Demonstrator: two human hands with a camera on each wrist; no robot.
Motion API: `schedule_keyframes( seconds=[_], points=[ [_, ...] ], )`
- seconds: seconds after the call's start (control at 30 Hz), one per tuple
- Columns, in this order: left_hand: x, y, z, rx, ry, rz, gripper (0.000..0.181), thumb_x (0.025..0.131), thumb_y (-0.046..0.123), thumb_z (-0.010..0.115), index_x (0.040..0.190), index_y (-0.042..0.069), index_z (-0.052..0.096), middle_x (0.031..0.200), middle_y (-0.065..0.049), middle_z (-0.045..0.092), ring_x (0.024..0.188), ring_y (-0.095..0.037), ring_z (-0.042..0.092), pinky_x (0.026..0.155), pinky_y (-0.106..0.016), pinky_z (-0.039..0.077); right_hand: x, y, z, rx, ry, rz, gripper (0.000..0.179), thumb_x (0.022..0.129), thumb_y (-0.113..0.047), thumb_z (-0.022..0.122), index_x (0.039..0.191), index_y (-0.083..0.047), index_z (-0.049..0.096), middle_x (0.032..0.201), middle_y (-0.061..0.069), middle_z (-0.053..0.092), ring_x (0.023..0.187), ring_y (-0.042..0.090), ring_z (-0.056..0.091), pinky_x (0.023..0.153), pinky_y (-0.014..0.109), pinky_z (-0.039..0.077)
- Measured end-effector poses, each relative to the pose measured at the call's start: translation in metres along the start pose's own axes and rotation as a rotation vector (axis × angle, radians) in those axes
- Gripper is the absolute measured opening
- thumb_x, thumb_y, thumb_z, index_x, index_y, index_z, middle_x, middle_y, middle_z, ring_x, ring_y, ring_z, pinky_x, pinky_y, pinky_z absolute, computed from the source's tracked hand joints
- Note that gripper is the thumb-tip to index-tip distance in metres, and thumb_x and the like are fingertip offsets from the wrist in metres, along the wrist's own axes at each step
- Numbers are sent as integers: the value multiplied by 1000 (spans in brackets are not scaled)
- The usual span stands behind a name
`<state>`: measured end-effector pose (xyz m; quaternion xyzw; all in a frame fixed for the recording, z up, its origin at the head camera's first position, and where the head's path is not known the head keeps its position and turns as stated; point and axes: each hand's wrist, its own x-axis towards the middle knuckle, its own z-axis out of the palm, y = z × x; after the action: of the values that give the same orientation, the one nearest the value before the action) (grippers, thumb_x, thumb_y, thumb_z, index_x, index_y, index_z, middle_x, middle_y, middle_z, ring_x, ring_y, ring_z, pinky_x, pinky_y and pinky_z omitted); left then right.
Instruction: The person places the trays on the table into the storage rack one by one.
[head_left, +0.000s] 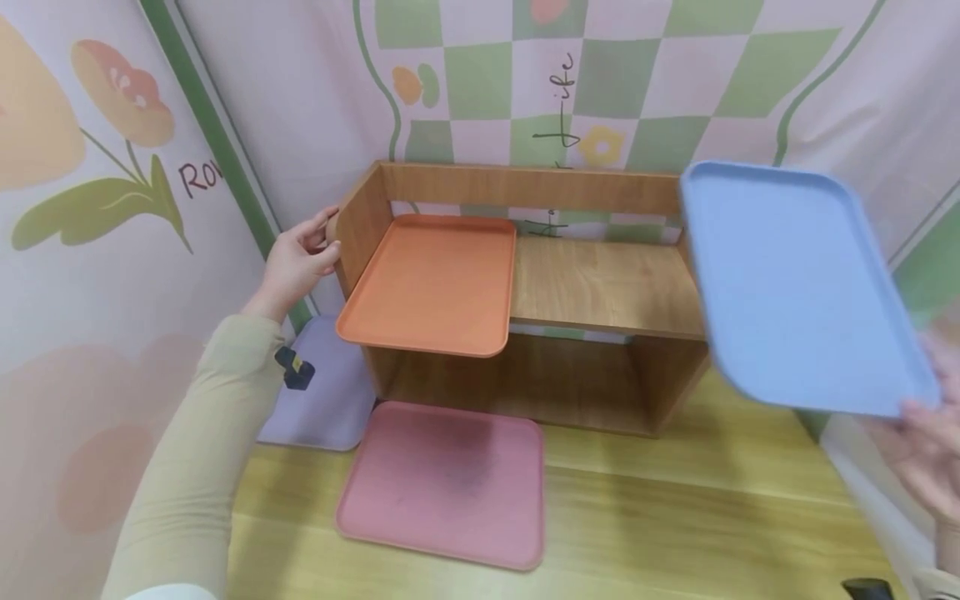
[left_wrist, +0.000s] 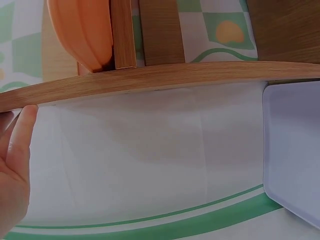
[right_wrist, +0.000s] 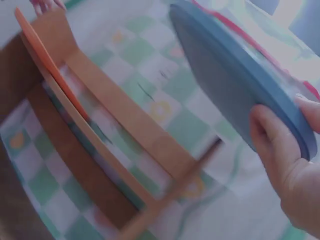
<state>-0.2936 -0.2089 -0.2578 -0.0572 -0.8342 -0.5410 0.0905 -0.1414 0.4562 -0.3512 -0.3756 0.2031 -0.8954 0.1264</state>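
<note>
Right hand [head_left: 926, 450]: my fingers clamp the flat, rounded-corner blue plastic tray [head_left: 795, 283], held tilted in air.
Left hand [head_left: 296, 262]: my fingers relaxed, touching the smooth wood-grain shelf unit [head_left: 600, 287].

Tray [head_left: 431, 283] on shelf [head_left: 607, 287], perhaps overhanging it

Your left arm [head_left: 187, 467] wears a long, close-fitting sleeve in a pale olive-khaki knit, smooth and unmarked, ending in a plain cuff at the wrist. A small black device [head_left: 294, 368] with a yellowish mark on it is strapped under that wrist, beside the cuff. At the upper arm a strip of white fabric shows beneath the sleeve. Your left hand [head_left: 296, 262] is bare, without rings or glove. Your right hand [head_left: 930, 450] is bare too, and a sliver of the same pale khaki cuff [head_left: 937, 583] shows below it, with another dark device [head_left: 866, 588] just beside it.
</note>
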Motion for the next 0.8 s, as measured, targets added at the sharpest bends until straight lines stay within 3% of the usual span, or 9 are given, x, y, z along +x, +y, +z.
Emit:
schedule_keyframes(
  seconds=[0.03, 0.07, 0.17, 0.27, 0.47, 0.8],
  points=[
    [0, 0, 0, 2, 2, 1, 56, 95, 10, 54, 147, 22, 37, 147, -10, 41, 123, -23, 52, 65, -13, 49, 23, 24, 33, -61, 44, -41, 59, 91, 21, 13, 147, 3, 20, 143, 29, 36, 127, 43, 43, 104, 50, 36],
    [0, 1, 0, 5, 3, 2, 56, 94, 10, 54, 147, 22, 36, 147, -10, 41, 123, -23, 52, 65, -13, 49, 37, 39, 48, -34, 8, -3, 63, 91, 22, 10, 149, 0, 17, 145, 28, 33, 128, 43, 40, 106, 49, 33],
    [0, 1, -1, 16, 6, 1, 56, 95, 10, 54, 147, 22, 36, 146, -10, 41, 123, -23, 52, 65, -12, 49, 56, 67, 66, -9, 32, 80, 64, 91, 23, 10, 149, -3, 20, 146, 25, 34, 130, 40, 40, 108, 45, 33],
    [0, 1, 0, 20, 1, -1, 56, 95, 10, 54, 147, 21, 36, 146, -10, 41, 121, -23, 53, 64, -12, 48, 62, 82, 56, -3, 62, 124, 64, 91, 21, 10, 149, -5, 21, 145, 23, 36, 130, 38, 41, 108, 44, 33],
    [-1, 1, 2, 33, 0, -1, 55, 95, 11, 53, 147, 22, 36, 145, -10, 43, 117, -21, 55, 64, -12, 47, 65, 109, 34, 9, 117, 113, 59, 93, 21, 13, 145, -2, 30, 139, 25, 44, 124, 39, 48, 103, 45, 39],
    [-2, 1, 1, 9, 6, 12, 54, 95, 10, 53, 146, 20, 37, 145, -11, 43, 108, -9, 57, 61, -12, 45, 71, 140, 23, -115, 382, 75, 53, 92, 22, 28, 133, -8, 43, 124, 16, 56, 109, 32, 61, 89, 42, 52]
  ],
)
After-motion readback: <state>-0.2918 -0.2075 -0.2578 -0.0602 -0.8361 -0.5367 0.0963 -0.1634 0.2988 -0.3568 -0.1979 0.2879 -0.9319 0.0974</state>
